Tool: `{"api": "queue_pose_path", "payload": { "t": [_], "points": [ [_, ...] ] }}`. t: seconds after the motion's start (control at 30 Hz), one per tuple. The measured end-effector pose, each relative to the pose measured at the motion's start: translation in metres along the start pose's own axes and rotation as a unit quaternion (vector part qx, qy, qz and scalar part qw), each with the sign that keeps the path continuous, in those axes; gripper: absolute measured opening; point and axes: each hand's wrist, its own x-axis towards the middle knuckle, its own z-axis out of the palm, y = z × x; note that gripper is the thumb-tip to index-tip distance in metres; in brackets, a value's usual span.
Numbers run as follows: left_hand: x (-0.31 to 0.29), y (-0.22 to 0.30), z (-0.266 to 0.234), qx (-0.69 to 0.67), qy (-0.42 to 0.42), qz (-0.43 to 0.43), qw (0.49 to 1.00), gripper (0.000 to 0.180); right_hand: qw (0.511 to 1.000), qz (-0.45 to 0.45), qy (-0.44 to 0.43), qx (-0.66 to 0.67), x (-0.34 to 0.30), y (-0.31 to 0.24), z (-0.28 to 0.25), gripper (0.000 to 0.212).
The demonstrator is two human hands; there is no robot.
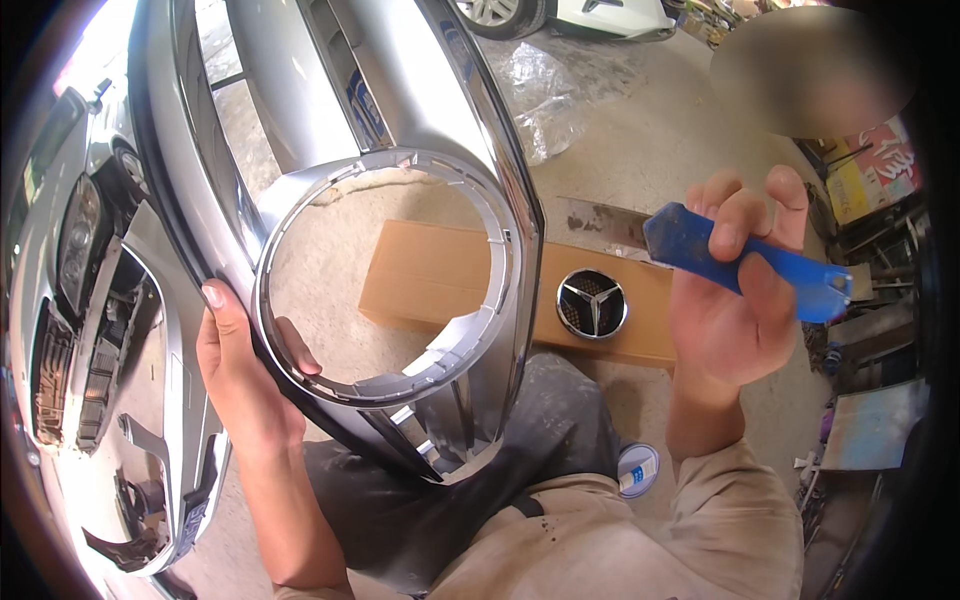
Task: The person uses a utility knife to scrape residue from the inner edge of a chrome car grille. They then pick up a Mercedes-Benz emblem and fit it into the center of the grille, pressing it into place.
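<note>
My left hand (250, 390) is closed on a silver and chrome car grille (470, 90), thumb on its outer edge. A few of its fingertips show through the large round opening in the grille. The grille stands tilted up in front of my legs, its lower end near my lap. Raised to the right, my right hand (735, 290) grips a blue-handled knife (740, 255) with a flat, stained blade pointing left. Below that blade, a round black and chrome car emblem (591, 304) lies face up on a brown cardboard box (430, 270).
To the left are a car with its front end exposed (75, 290) and a silver bumper (170, 330). Clear plastic sheeting (540, 100) lies on the floor ahead, before a white car (610, 15). A small round container (637, 470) sits beside my leg. Cluttered shelving lines the right.
</note>
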Motion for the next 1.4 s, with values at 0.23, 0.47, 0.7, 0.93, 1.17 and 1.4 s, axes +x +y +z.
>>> {"api": "queue_pose_path", "payload": {
  "t": [0.23,0.47,0.7,0.93,1.17,1.4],
  "points": [
    [0.002,-0.002,0.001,0.009,-0.005,-0.004,1.000,0.039,0.987,-0.039,-0.156,0.017,0.057,0.019,0.026,0.028],
    [-0.002,-0.005,0.007,0.030,0.002,-0.002,1.000,0.042,0.943,-0.092,-0.237,0.215,0.091,0.058,0.035,0.027],
    [0.000,-0.004,0.007,0.030,0.005,-0.005,1.000,0.042,0.943,-0.069,-0.293,0.138,0.097,0.051,0.049,0.030],
    [0.001,-0.003,0.004,0.023,0.007,-0.005,1.000,0.041,0.955,0.052,-0.271,0.113,0.094,0.054,0.050,0.027],
    [-0.001,-0.001,0.006,0.017,0.012,-0.005,1.000,0.040,0.970,0.118,-0.182,0.108,0.086,0.059,0.054,0.036],
    [-0.002,-0.001,0.007,0.017,0.014,-0.005,1.000,0.039,0.993,-0.021,0.103,-0.056,0.080,0.076,0.076,0.035]
  ]
}}
